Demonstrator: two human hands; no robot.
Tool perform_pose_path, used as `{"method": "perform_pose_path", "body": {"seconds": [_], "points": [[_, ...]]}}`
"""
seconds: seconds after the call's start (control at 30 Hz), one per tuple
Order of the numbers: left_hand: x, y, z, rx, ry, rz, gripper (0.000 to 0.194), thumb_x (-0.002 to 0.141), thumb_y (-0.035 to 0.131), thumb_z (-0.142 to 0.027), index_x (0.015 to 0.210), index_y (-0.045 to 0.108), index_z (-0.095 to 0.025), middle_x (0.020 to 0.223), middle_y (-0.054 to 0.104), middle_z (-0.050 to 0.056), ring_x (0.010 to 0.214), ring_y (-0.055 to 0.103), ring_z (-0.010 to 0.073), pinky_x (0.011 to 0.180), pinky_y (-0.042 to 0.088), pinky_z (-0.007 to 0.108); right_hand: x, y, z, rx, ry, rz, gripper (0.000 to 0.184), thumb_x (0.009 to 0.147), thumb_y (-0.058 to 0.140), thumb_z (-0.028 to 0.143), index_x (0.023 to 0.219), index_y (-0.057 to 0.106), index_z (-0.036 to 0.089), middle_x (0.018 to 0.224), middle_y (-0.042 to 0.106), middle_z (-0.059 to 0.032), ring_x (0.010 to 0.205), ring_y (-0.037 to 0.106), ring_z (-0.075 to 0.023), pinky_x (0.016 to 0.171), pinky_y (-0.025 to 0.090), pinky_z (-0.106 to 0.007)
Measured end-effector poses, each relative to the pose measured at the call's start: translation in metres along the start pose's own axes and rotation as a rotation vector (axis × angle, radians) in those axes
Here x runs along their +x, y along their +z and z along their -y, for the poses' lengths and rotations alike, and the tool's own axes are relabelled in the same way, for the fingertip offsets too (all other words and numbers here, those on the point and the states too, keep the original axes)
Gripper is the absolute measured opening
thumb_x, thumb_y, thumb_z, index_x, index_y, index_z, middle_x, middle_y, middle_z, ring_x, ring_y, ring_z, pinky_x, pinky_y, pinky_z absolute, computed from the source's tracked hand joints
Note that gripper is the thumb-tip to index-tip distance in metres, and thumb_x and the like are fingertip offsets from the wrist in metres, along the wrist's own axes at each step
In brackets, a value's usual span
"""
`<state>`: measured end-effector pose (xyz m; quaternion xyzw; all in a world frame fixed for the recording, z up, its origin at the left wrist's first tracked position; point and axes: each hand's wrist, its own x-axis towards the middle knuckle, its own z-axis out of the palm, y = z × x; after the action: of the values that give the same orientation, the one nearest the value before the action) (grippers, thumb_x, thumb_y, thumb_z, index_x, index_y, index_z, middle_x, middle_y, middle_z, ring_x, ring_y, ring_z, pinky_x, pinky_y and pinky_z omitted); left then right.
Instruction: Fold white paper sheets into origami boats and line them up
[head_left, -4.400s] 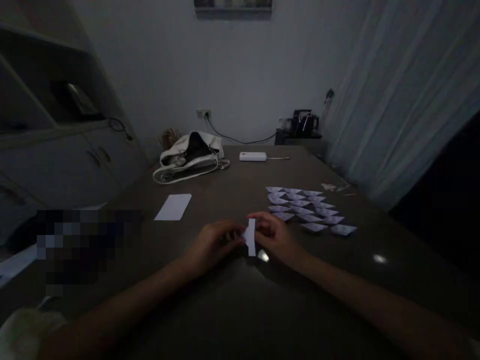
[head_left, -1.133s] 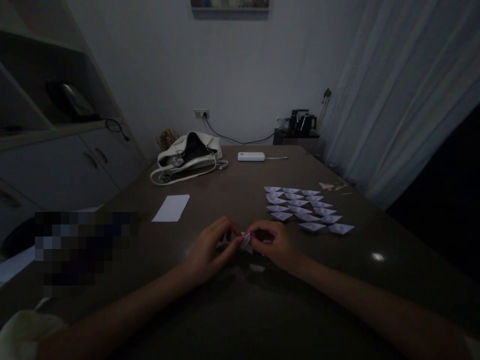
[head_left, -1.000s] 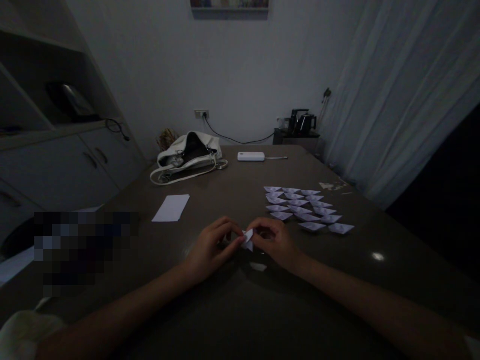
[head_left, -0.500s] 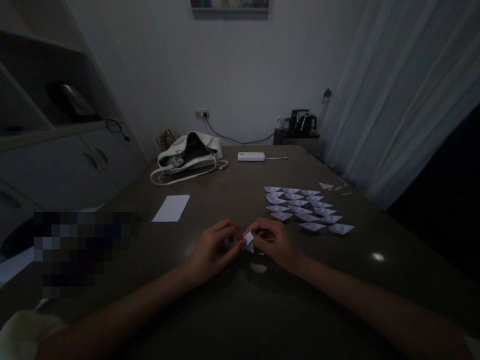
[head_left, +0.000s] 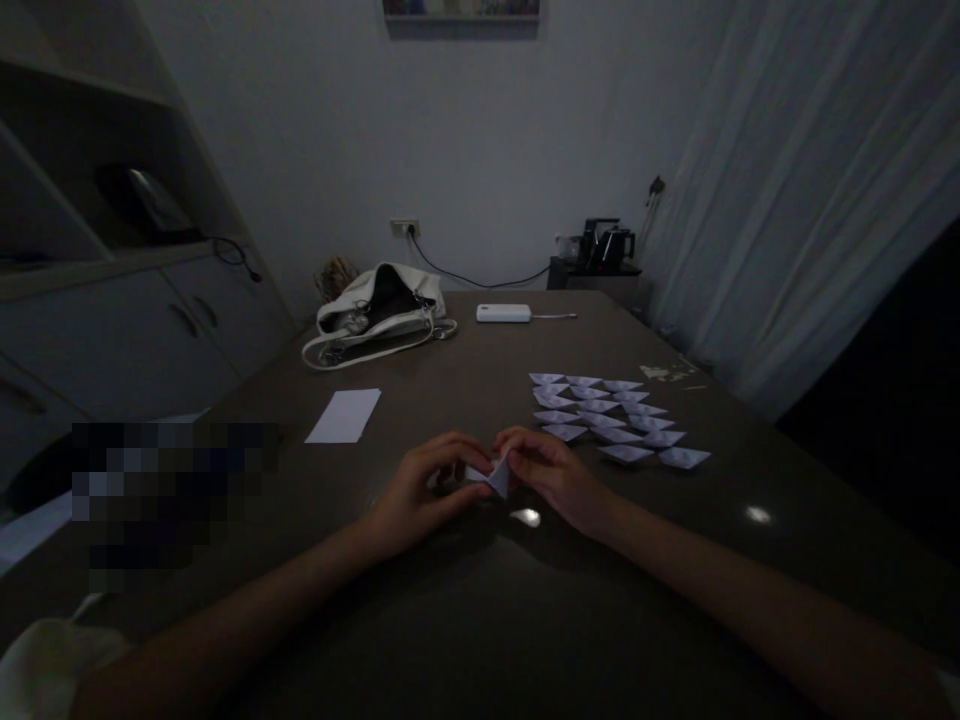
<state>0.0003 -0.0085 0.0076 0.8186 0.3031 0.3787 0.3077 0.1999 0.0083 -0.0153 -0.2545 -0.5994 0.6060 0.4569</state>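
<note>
Folded paper pinched between two hands – a small crease apparently being worked.
Left hand pinches the left side of the folded paper, thumb against fingertips; right hand pinches its upper right side. The piece is over the middle of the table, one point angled down; inner folds too small to read. Step judged: opening or shaping the folds. Next move calls for light, matched pressure from both thumbs – the layers could slip or tear. Just beyond the right hand, toward the table's right edge, folded paper boats stand in close rows. Paper sheets lie toward the left edge; a white bag rests near the far left corner.
</note>
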Motion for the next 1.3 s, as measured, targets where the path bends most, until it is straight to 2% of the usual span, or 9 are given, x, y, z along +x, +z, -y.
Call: {"method": "perform_pose_path", "body": {"seconds": [0.1,0.23,0.33,0.43,0.57,0.73,0.83,1.0,1.3], "points": [[0.0,-0.001,0.002,-0.062,-0.004,-0.02,0.011,0.081,0.067,-0.022,0.09,0.066,-0.016,0.101,0.062,0.007,0.078,0.057,0.014,0.06,0.04,0.022,-0.001,0.0,0.001,0.198,0.129,0.067,0.022,0.076,0.069,0.039,0.074,0.06,0.019,0.091,0.052,-0.002,0.072,0.051,-0.0123,0.064,0.045,-0.025],[0.0,0.0,0.0,-0.191,-0.075,-0.018,0.01,0.083,0.063,-0.024,0.085,0.065,-0.014,0.099,0.063,0.008,0.083,0.058,0.0157,0.064,0.042,0.023,-0.001,0.001,0.003,0.262,0.171,0.1,0.017,0.079,0.066,0.032,0.073,0.061,0.017,0.09,0.052,-0.0029,0.075,0.052,-0.0125,0.065,0.045,-0.025],[0.0,0.001,-0.003,-0.316,-0.225,-0.001,0.017,0.085,0.061,-0.03,0.08,0.06,-0.014,0.082,0.062,0.004,0.074,0.058,0.0148,0.064,0.044,0.024,-0.001,0.002,0.003,0.192,0.123,0.079,0.018,0.082,0.061,0.034,0.077,0.063,0.016,0.089,0.053,-0.0032,0.073,0.052,-0.0123,0.06,0.043,-0.023],[0.0,0.002,-0.003,-0.316,-0.332,0.045,0.021,0.082,0.063,-0.034,0.078,0.058,-0.013,0.069,0.059,0.0,0.063,0.055,0.012,0.059,0.042,0.022,-0.003,0.004,0.003,-0.049,-0.006,0.04,0.022,0.084,0.059,0.039,0.084,0.064,0.017,0.085,0.054,-0.0027,0.074,0.051,-0.0126,0.062,0.041,-0.024],[0.001,0.004,-0.001,-0.307,-0.402,0.054,0.022,0.078,0.067,-0.034,0.076,0.06,-0.012,0.065,0.059,-0.001,0.06,0.055,0.0109,0.055,0.04,0.021,-0.005,0.006,0.005,-0.298,-0.004,0.043,0.024,0.074,0.073,0.037,0.08,0.061,0.018,0.072,0.053,0.0015,0.063,0.047,-0.0104,0.056,0.037,-0.022],[0.002,0.003,0.003,-0.558,-0.396,0.026,0.022,0.072,0.073,-0.031,0.081,0.063,-0.013,0.075,0.066,0.001,0.068,0.061,0.0125,0.065,0.046,0.023,-0.002,0.005,0.004,-0.157,0.093,0.014,0.03,0.075,0.069,0.044,0.074,0.056,0.017,0.06,0.048,0.0049,0.051,0.042,-0.0073,0.047,0.032,-0.02],[0.002,0.004,0.004,-0.598,-0.432,0.011,0.021,0.075,0.071,-0.032,0.082,0.064,-0.013,0.076,0.067,0.002,0.068,0.061,0.0126,0.065,0.047,0.023,-0.002,0.006,0.005,-0.107,0.128,0.025,0.031,0.076,0.068,0.045,0.076,0.053,0.018,0.06,0.047,0.0058,0.048,0.04,-0.0065,0.045,0.032,-0.02],[0.002,0.005,0.005,-0.522,-0.434,0.028,0.02,0.079,0.067,-0.032,0.078,0.062,-0.013,0.072,0.064,0.001,0.064,0.058,0.0109,0.061,0.044,0.021,-0.008,0.012,0.008,-0.339,-0.048,0.01,0.025,0.076,0.069,0.036,0.085,0.052,0.02,0.077,0.054,0.0022,0.064,0.052,-0.0099,0.057,0.042,-0.022],[0.003,0.005,0.003,-0.438,-0.407,0.018,0.024,0.081,0.064,-0.037,0.078,0.058,-0.013,0.067,0.057,-0.001,0.061,0.053,0.0101,0.057,0.04,0.021,-0.01,0.014,0.011,-0.565,-0.21,-0.041,0.008,0.084,0.059,0.026,0.079,0.057,0.019,0.073,0.058,0.0003,0.065,0.056,-0.0114,0.058,0.045,-0.023]]}}
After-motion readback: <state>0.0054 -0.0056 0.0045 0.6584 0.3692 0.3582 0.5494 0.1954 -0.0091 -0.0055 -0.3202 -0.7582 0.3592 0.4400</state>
